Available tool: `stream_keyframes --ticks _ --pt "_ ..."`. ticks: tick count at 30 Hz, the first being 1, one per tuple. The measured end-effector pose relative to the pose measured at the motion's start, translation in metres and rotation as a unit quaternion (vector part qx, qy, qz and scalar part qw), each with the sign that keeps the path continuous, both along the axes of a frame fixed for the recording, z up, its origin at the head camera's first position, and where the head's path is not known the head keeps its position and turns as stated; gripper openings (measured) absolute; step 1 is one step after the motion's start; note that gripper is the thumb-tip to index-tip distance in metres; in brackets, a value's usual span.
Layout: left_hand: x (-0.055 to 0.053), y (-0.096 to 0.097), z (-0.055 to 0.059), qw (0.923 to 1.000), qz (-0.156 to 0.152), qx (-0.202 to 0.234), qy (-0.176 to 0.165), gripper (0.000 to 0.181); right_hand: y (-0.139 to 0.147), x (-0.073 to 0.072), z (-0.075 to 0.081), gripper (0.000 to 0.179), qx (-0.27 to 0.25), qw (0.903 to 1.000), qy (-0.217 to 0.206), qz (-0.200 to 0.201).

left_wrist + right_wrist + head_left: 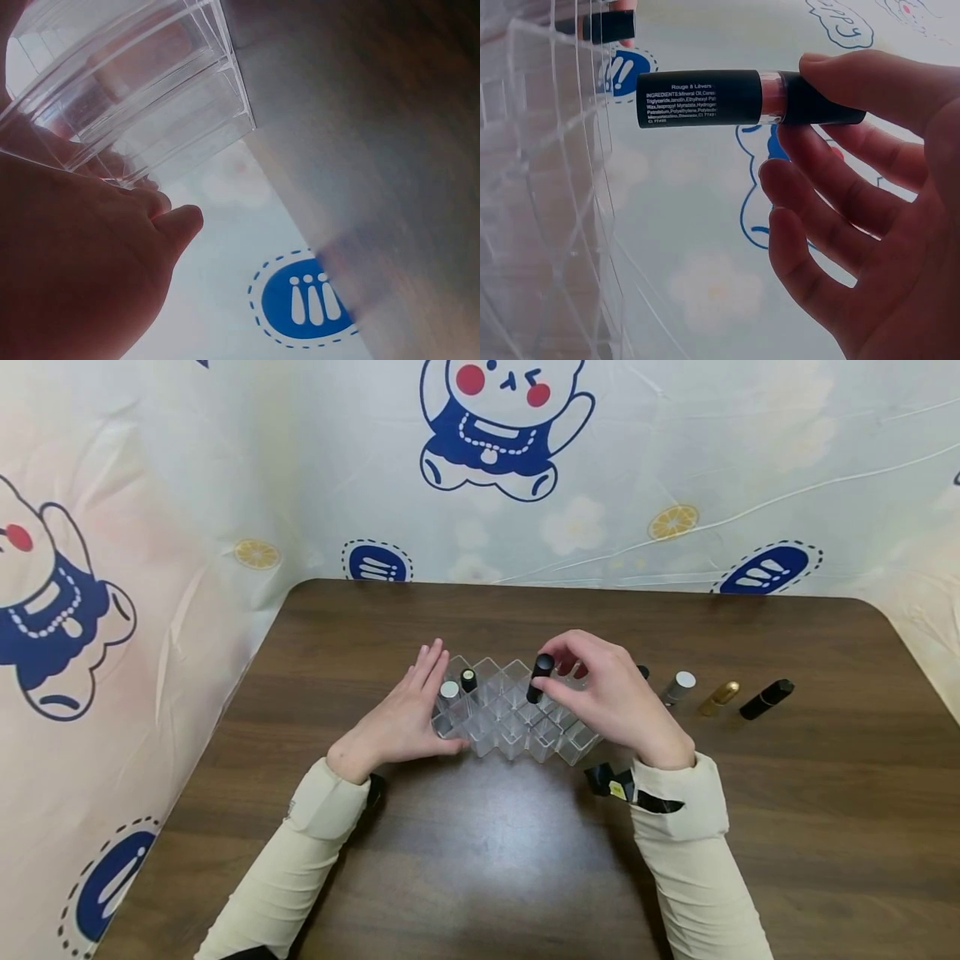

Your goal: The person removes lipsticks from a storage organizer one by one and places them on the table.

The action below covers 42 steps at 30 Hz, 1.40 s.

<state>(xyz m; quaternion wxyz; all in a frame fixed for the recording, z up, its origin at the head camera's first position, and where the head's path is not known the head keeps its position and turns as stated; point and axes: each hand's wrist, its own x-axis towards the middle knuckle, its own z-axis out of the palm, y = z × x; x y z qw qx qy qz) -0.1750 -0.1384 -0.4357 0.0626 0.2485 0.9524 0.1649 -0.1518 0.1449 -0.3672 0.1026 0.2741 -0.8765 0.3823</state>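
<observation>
A clear lipstick organizer [486, 737] with diamond-shaped compartments stands on the wooden table. My left hand [397, 717] rests against its left end, fingers straight and thumb along the front edge. Between thumb and fingertips, my right hand [613, 697] pinches a black lipstick [697, 99] with a clear pinkish band and small white print. It is held nearly upright over the organizer's right half, its lower end overlapping the compartments in the head view. Two tubes stand in the left compartments: a silver-topped lipstick [449, 691] and a black lipstick [468, 680] with a pale top.
Right of the organizer, a silver tube [678, 687], a gold tube [720, 698] and a black tube [767, 699] lie in a row. Another dark tube [643, 672] is mostly hidden behind my right hand. A printed curtain [480, 539] hangs behind the table.
</observation>
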Motion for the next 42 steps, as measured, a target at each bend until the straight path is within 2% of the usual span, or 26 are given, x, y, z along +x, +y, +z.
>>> stream_keyframes --ticks 13,27,42 --pt "0.001 0.001 0.001 1.0000 -0.002 0.003 -0.001 0.125 0.024 0.004 0.003 0.024 0.019 0.9993 0.013 -0.030" --pt "0.002 0.001 0.002 0.9999 0.005 0.007 -0.011 0.125 0.043 0.006 0.005 0.024 0.014 0.9972 0.015 -0.072" --pt "0.000 0.001 0.001 0.9999 0.005 0.006 -0.011 0.125 0.079 0.012 0.012 0.024 0.000 0.9895 -0.031 -0.141"
